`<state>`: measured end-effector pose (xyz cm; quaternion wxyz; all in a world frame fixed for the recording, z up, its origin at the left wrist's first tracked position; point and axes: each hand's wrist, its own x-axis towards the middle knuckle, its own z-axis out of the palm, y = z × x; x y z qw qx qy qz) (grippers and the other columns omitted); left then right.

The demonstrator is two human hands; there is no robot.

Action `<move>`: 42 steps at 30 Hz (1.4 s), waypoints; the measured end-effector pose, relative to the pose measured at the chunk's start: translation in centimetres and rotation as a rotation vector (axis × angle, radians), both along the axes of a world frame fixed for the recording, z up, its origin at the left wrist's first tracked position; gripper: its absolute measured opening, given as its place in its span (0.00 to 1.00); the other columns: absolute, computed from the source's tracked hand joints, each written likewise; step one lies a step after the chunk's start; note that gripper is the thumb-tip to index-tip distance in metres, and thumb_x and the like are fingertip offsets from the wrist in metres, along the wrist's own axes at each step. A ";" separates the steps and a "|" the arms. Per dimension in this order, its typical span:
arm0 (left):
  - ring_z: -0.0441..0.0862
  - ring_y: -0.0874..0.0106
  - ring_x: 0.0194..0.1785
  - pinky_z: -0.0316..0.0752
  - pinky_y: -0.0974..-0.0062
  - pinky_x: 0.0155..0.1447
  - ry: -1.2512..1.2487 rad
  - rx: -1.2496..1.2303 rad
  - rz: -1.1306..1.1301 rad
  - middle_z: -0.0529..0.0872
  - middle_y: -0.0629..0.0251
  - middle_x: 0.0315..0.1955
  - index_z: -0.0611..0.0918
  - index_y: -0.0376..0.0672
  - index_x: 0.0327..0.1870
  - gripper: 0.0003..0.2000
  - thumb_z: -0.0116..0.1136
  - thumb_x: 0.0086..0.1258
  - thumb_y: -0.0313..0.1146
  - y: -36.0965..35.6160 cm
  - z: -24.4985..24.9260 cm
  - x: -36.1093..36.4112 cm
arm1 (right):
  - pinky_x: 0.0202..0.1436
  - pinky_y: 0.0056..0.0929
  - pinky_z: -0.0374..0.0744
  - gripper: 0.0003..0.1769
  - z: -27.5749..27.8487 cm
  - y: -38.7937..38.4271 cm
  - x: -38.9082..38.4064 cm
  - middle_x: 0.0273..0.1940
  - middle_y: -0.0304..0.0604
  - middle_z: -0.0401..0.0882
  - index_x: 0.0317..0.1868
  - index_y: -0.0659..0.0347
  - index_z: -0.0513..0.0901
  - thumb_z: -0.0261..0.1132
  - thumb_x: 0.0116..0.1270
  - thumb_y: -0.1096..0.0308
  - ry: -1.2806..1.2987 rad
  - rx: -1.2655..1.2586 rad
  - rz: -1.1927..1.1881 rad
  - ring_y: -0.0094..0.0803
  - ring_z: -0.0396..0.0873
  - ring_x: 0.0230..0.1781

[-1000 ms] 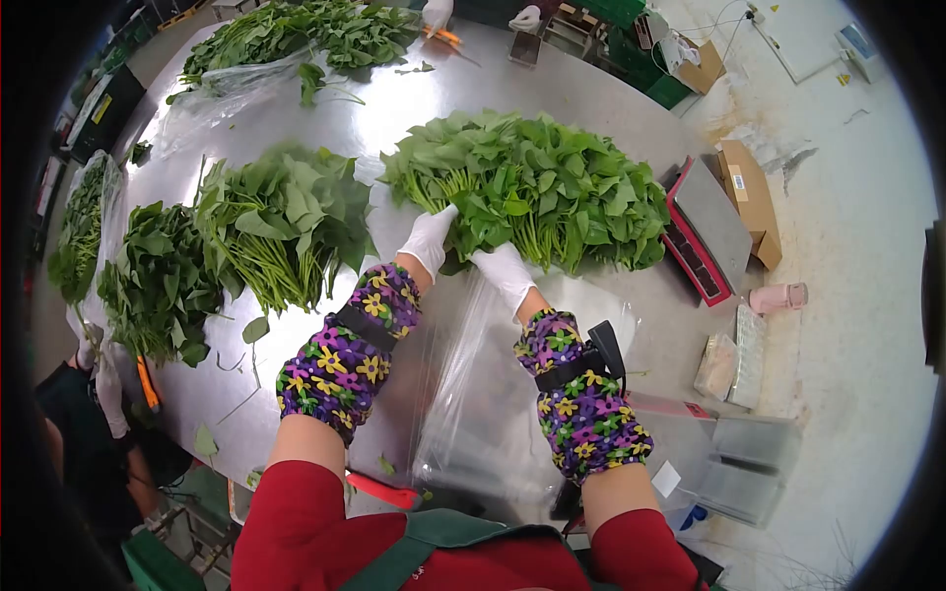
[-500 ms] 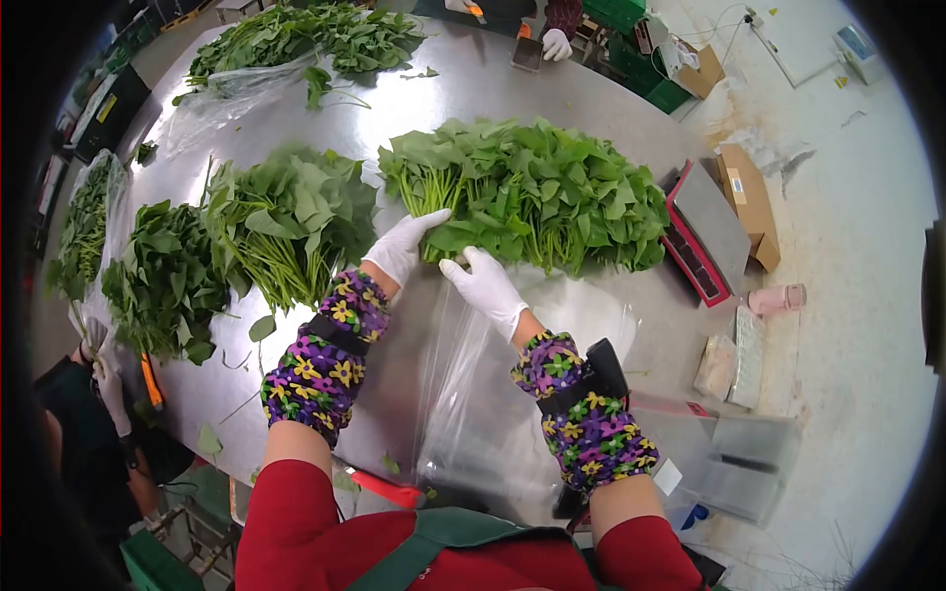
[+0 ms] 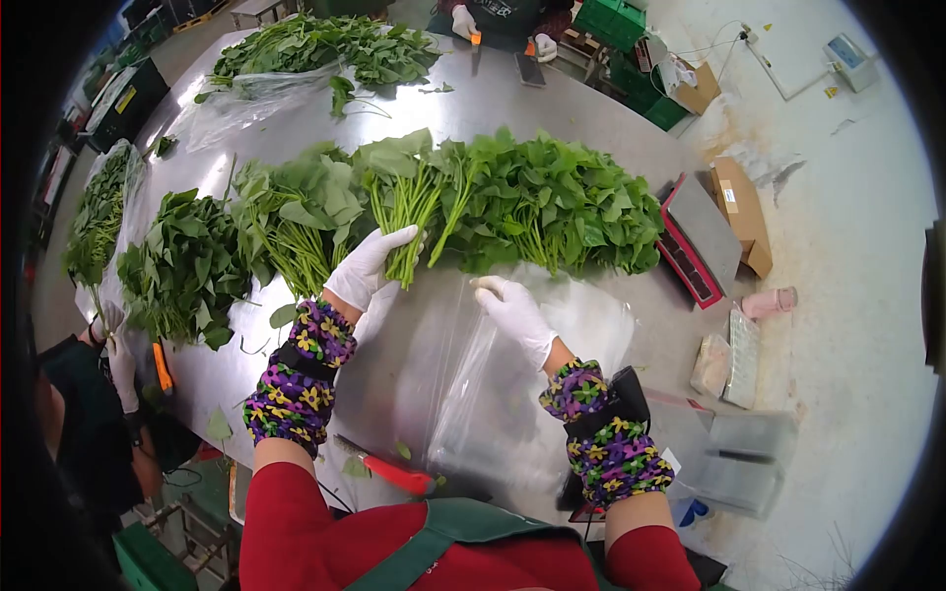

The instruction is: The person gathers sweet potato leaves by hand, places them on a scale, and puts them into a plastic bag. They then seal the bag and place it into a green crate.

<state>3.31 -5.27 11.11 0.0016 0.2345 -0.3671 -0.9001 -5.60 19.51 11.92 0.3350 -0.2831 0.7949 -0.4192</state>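
Note:
My left hand, in a white glove, is closed around the stems of a small bunch of leafy greens. The bunch is held upright, leaves pointing away from me. My right hand, also gloved, is over clear plastic bags with its fingers drawn together and nothing visible in them. Just beyond it lies a large pile of leafy greens. Left of my left hand are another bunch of greens and a darker bunch. A red-handled knife lies near the front table edge.
A red-edged scale stands right of the pile, beside a cardboard box and a pink bottle. More greens lie at the far side. Co-workers' gloved hands show at the far edge and at left, near an orange-handled knife.
My left hand has moved left and slightly down, drawing a small bunch away from the pile. My right hand has backed off the pile toward the lower right.

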 end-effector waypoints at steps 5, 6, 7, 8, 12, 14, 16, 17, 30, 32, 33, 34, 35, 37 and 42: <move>0.84 0.74 0.35 0.82 0.75 0.40 0.053 0.040 -0.028 0.86 0.65 0.36 0.82 0.38 0.48 0.10 0.63 0.71 0.31 1.7 -1.1 1.7 | 0.52 0.35 0.78 0.25 -0.3 -3.4 2.4 0.49 0.42 0.86 0.63 0.59 0.77 0.56 0.75 0.52 -0.647 -0.251 -0.419 0.34 0.83 0.45; 0.84 0.74 0.35 0.82 0.75 0.40 0.013 0.031 -0.040 0.87 0.65 0.36 0.82 0.39 0.49 0.10 0.63 0.71 0.32 2.5 -0.9 2.0 | 0.52 0.34 0.78 0.25 -1.3 -4.0 2.5 0.51 0.41 0.84 0.64 0.58 0.76 0.56 0.76 0.50 -0.742 -0.248 -0.400 0.34 0.82 0.46; 0.84 0.73 0.37 0.82 0.75 0.42 0.021 0.027 -0.063 0.87 0.65 0.38 0.81 0.39 0.50 0.11 0.63 0.71 0.32 2.9 -1.7 2.2 | 0.53 0.33 0.77 0.26 -1.4 -4.6 2.8 0.52 0.40 0.82 0.64 0.58 0.74 0.56 0.76 0.48 -0.836 -0.245 -0.380 0.34 0.81 0.48; 0.84 0.73 0.38 0.82 0.74 0.42 0.031 0.057 -0.057 0.87 0.65 0.39 0.81 0.39 0.51 0.11 0.64 0.71 0.32 3.6 -2.7 2.5 | 0.46 0.30 0.78 0.22 -1.7 -4.8 3.7 0.43 0.37 0.83 0.56 0.58 0.78 0.58 0.75 0.48 -0.781 -0.261 -0.424 0.28 0.81 0.40; 0.83 0.75 0.40 0.80 0.76 0.43 0.051 0.018 -0.006 0.86 0.67 0.40 0.81 0.40 0.53 0.14 0.65 0.70 0.35 4.9 -3.0 3.6 | 0.34 0.19 0.74 0.15 -0.9 -4.1 4.6 0.29 0.36 0.80 0.43 0.65 0.84 0.56 0.78 0.61 -0.327 -0.313 -0.481 0.20 0.76 0.28; 0.81 0.77 0.41 0.77 0.78 0.42 0.065 -0.022 0.025 0.86 0.69 0.40 0.81 0.42 0.52 0.15 0.66 0.70 0.37 5.4 -2.4 4.5 | 0.36 0.20 0.75 0.16 0.6 -2.5 4.6 0.29 0.35 0.80 0.44 0.66 0.84 0.54 0.79 0.62 -0.269 -0.380 -0.430 0.20 0.74 0.29; 0.81 0.77 0.43 0.78 0.77 0.45 0.074 -0.045 0.102 0.86 0.70 0.41 0.81 0.42 0.54 0.15 0.66 0.70 0.36 6.0 -2.1 5.4 | 0.36 0.21 0.74 0.17 2.2 -1.3 5.8 0.30 0.35 0.80 0.45 0.65 0.84 0.54 0.80 0.61 -0.264 -0.433 -0.396 0.20 0.74 0.29; 0.81 0.77 0.43 0.78 0.77 0.45 0.073 -0.039 0.100 0.86 0.70 0.41 0.81 0.42 0.54 0.15 0.66 0.70 0.36 6.3 -1.9 5.4 | 0.37 0.21 0.75 0.17 3.1 -0.8 6.4 0.30 0.35 0.80 0.45 0.65 0.84 0.53 0.80 0.61 -0.350 -0.485 -0.349 0.20 0.74 0.30; 0.84 0.72 0.37 0.81 0.75 0.39 0.159 0.126 -0.106 0.86 0.61 0.44 0.77 0.37 0.60 0.19 0.62 0.72 0.33 14.8 4.2 10.4 | 0.29 0.26 0.76 0.24 5.3 5.0 11.0 0.27 0.38 0.79 0.35 0.65 0.81 0.52 0.79 0.54 -0.306 -0.172 -0.057 0.23 0.76 0.23; 0.85 0.70 0.40 0.83 0.73 0.41 0.158 0.114 -0.118 0.86 0.59 0.48 0.78 0.35 0.60 0.19 0.61 0.72 0.33 15.8 5.4 10.8 | 0.30 0.30 0.78 0.26 6.5 6.5 11.3 0.27 0.41 0.81 0.36 0.67 0.82 0.51 0.79 0.51 -0.158 -0.009 0.067 0.27 0.78 0.23; 0.85 0.70 0.42 0.82 0.73 0.45 0.179 0.069 -0.115 0.86 0.60 0.47 0.77 0.35 0.61 0.19 0.61 0.72 0.32 16.4 6.0 11.0 | 0.30 0.30 0.78 0.26 7.2 7.2 11.8 0.27 0.41 0.81 0.36 0.67 0.82 0.51 0.79 0.51 -0.154 -0.014 0.056 0.27 0.78 0.23; 0.85 0.70 0.44 0.82 0.73 0.48 0.199 0.025 -0.109 0.86 0.60 0.46 0.77 0.35 0.61 0.19 0.61 0.72 0.31 16.8 6.3 11.3 | 0.29 0.32 0.78 0.26 7.8 7.8 12.4 0.27 0.42 0.81 0.37 0.66 0.82 0.53 0.78 0.49 -0.184 0.036 0.038 0.30 0.78 0.22; 0.85 0.70 0.44 0.82 0.73 0.48 0.204 0.019 -0.116 0.86 0.60 0.46 0.77 0.35 0.61 0.19 0.61 0.72 0.31 17.1 6.5 11.7 | 0.29 0.35 0.79 0.27 8.5 8.4 13.0 0.27 0.43 0.82 0.37 0.66 0.83 0.55 0.76 0.47 -0.213 0.084 0.022 0.33 0.79 0.21; 0.84 0.71 0.46 0.80 0.73 0.52 0.248 -0.145 -0.222 0.85 0.62 0.45 0.77 0.36 0.60 0.19 0.61 0.70 0.28 17.4 7.3 11.7 | 0.33 0.35 0.80 0.24 10.2 10.2 14.6 0.32 0.42 0.83 0.41 0.63 0.84 0.57 0.74 0.48 0.224 0.295 0.111 0.34 0.81 0.26; 0.82 0.76 0.46 0.78 0.76 0.52 0.209 -0.341 -0.442 0.84 0.66 0.46 0.77 0.36 0.60 0.21 0.65 0.66 0.27 18.9 11.5 12.5 | 0.54 0.41 0.78 0.27 16.0 15.9 17.2 0.54 0.43 0.81 0.62 0.51 0.80 0.66 0.63 0.55 1.306 0.031 0.201 0.39 0.80 0.52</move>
